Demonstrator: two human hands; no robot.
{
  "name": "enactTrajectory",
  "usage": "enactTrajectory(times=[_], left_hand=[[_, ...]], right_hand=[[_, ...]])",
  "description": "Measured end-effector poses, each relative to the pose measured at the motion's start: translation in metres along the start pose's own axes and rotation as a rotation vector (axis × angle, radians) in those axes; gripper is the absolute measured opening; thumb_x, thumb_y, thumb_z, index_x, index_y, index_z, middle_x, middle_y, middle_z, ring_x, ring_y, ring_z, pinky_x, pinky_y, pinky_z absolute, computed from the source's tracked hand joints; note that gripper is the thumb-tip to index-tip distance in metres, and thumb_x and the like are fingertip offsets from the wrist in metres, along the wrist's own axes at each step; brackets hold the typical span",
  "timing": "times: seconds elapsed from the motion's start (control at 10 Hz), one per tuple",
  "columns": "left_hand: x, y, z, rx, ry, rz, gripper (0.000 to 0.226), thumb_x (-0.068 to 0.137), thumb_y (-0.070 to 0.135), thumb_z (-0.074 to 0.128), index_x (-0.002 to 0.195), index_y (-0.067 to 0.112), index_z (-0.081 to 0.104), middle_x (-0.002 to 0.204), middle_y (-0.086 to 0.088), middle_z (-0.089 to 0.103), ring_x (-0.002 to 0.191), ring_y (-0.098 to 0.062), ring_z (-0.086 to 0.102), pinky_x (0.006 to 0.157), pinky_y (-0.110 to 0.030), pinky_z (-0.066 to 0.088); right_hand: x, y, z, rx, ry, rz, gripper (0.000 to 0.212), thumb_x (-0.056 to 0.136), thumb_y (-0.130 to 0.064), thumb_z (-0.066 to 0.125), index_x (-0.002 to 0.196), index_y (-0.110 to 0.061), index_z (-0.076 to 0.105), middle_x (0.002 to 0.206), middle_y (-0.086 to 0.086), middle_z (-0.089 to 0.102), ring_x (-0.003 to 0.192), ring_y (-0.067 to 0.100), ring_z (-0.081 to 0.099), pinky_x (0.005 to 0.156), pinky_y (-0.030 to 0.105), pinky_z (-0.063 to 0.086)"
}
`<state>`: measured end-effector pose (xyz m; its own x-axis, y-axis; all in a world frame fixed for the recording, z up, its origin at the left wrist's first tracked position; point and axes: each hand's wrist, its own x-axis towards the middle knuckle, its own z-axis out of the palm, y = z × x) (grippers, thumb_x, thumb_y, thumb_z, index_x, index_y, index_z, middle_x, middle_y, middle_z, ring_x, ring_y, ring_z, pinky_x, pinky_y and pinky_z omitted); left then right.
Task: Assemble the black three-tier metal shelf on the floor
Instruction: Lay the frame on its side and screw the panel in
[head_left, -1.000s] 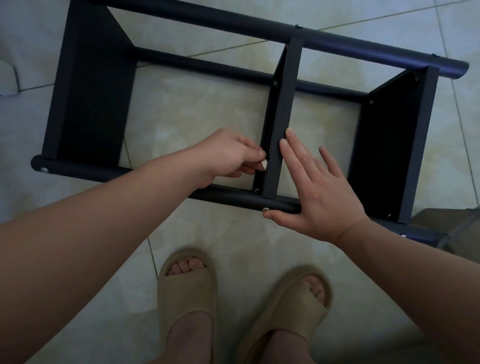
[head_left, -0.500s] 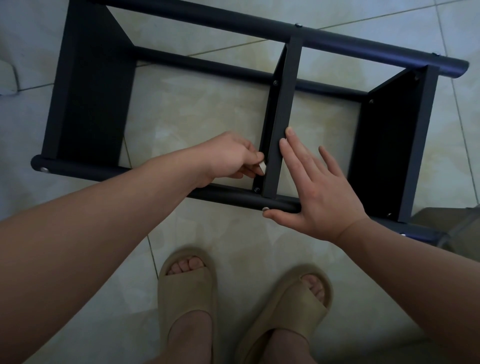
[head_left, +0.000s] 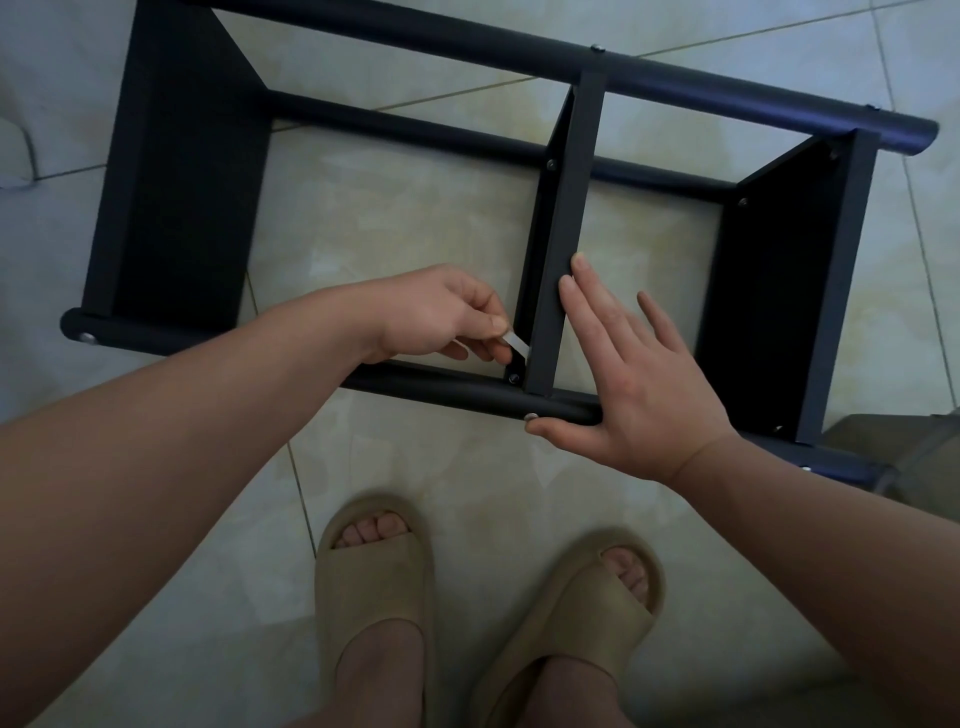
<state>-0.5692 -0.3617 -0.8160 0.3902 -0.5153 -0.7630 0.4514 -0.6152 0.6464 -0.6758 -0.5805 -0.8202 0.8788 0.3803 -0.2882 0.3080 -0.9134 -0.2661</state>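
Shelf lies on its side on the floor, with all three tiers set between the tubes. Our left hand pinches a small key at the middle tier's near screw. Our right hand, fingers flat, steadies that tier. We judge that only tightening is left.

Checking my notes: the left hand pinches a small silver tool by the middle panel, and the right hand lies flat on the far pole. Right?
Not quite. The head view shows the right hand flat on the near pole. The left hand does pinch the silver tool by the middle panel.
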Motion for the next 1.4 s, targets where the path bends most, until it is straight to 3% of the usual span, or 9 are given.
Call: enactTrajectory(times=[0.2, 0.5, 0.6, 0.7, 0.8, 1.0, 1.1, 1.2, 1.4], left_hand=[[-0.005, -0.005, -0.005, 0.068, -0.069, 0.013, 0.016, 0.102, 0.011, 0.054, 0.093, 0.015, 0.067, 0.092, 0.005, 0.076, 0.087, -0.001, 0.068, 0.078, -0.02, 0.049], [-0.007, -0.007, -0.006, 0.154, -0.111, -0.011, 0.012, 0.099, 0.007, 0.058, 0.1, 0.006, 0.07, 0.092, 0.004, 0.074, 0.085, -0.004, 0.066, 0.085, -0.025, 0.05], [-0.006, -0.008, -0.003, 0.205, -0.096, -0.004, 0.012, 0.098, 0.007, 0.06, 0.094, 0.007, 0.071, 0.083, 0.003, 0.07, 0.079, -0.01, 0.061, 0.084, -0.032, 0.048], [-0.006, -0.009, -0.003, 0.264, -0.102, -0.015, 0.016, 0.097, 0.011, 0.062, 0.084, 0.017, 0.07, 0.066, 0.011, 0.062, 0.062, -0.003, 0.053, 0.069, -0.024, 0.042], [-0.005, -0.01, -0.004, 0.296, -0.076, -0.028, 0.016, 0.096, 0.016, 0.065, 0.084, 0.021, 0.073, 0.065, 0.013, 0.064, 0.061, -0.002, 0.055, 0.069, -0.024, 0.042], [-0.003, -0.008, -0.008, 0.398, 0.024, -0.015, 0.011, 0.092, 0.021, 0.071, 0.096, 0.026, 0.08, 0.086, 0.011, 0.077, 0.089, -0.013, 0.071, 0.09, -0.034, 0.055], [-0.001, -0.006, -0.007, 0.423, 0.069, 0.01, 0.011, 0.09, 0.022, 0.072, 0.093, 0.032, 0.078, 0.082, 0.017, 0.075, 0.085, -0.004, 0.068, 0.082, -0.026, 0.051], [0.0, -0.002, -0.005, 0.425, 0.122, 0.073, 0.018, 0.091, 0.02, 0.07, 0.083, 0.036, 0.069, 0.084, 0.013, 0.07, 0.082, -0.003, 0.064, 0.072, -0.021, 0.046], [0.003, 0.004, 0.005, 0.044, 0.132, 0.052, 0.014, 0.094, 0.013, 0.065, 0.086, 0.023, 0.07, 0.091, 0.002, 0.072, 0.088, -0.01, 0.066, 0.084, -0.029, 0.054]], right_hand=[[0.0, 0.0, 0.001, 0.002, 0.003, 0.001, 0.11, 0.086, -0.082, 0.039, 0.163, -0.013, 0.002, 0.171, 0.003, -0.008, 0.155, 0.022, 0.019, 0.125, 0.054, 0.015], [0.0, 0.0, 0.0, 0.001, -0.005, 0.003, 0.11, 0.086, -0.083, 0.037, 0.163, -0.013, 0.0, 0.171, 0.002, -0.01, 0.156, 0.021, 0.017, 0.126, 0.053, 0.014], [0.0, 0.0, 0.0, -0.002, -0.006, 0.0, 0.11, 0.086, -0.083, 0.037, 0.163, -0.013, 0.0, 0.171, 0.002, -0.01, 0.156, 0.022, 0.016, 0.125, 0.054, 0.015], [0.0, 0.001, 0.0, 0.001, 0.005, -0.002, 0.11, 0.086, -0.083, 0.038, 0.163, -0.013, 0.001, 0.171, 0.002, -0.009, 0.155, 0.022, 0.018, 0.125, 0.054, 0.016], [0.0, 0.001, 0.001, 0.004, 0.01, -0.001, 0.11, 0.086, -0.083, 0.038, 0.163, -0.013, 0.001, 0.171, 0.002, -0.008, 0.155, 0.023, 0.02, 0.125, 0.054, 0.016], [0.0, 0.001, 0.002, 0.006, 0.014, -0.003, 0.111, 0.086, -0.082, 0.04, 0.163, -0.013, 0.002, 0.171, 0.002, -0.008, 0.154, 0.023, 0.022, 0.125, 0.055, 0.017], [0.0, 0.001, 0.002, 0.004, 0.013, -0.004, 0.111, 0.086, -0.082, 0.039, 0.163, -0.013, 0.001, 0.171, 0.002, -0.009, 0.155, 0.022, 0.022, 0.125, 0.054, 0.016], [0.0, 0.001, 0.002, 0.005, 0.013, -0.004, 0.11, 0.086, -0.082, 0.039, 0.163, -0.013, 0.001, 0.171, 0.002, -0.009, 0.154, 0.022, 0.022, 0.125, 0.053, 0.016], [0.0, 0.001, 0.002, 0.016, 0.018, -0.004, 0.11, 0.086, -0.083, 0.038, 0.163, -0.013, 0.002, 0.171, 0.001, -0.009, 0.154, 0.022, 0.022, 0.125, 0.054, 0.017]])
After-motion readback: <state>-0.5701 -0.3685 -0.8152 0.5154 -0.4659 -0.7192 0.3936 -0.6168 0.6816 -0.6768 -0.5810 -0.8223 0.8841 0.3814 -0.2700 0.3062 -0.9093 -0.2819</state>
